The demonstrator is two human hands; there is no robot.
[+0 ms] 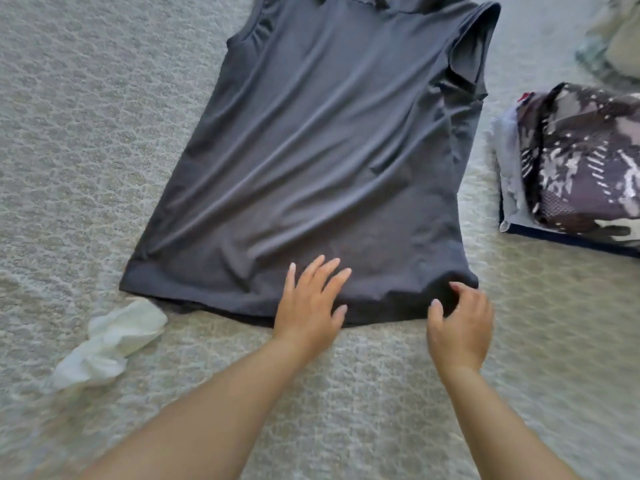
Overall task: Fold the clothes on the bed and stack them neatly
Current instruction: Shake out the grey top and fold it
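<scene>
While lying flat on pale patterned bedspread (86, 150): grey shirt (322, 140), left hand (311, 303) pressing hem with fingers straight, right hand (460, 327) pinching hem corner; folded stack (581, 161) sitting beside right edge.

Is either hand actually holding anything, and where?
The right hand pinches the grey shirt at its bottom hem corner; the left hand only presses flat on it.
</scene>
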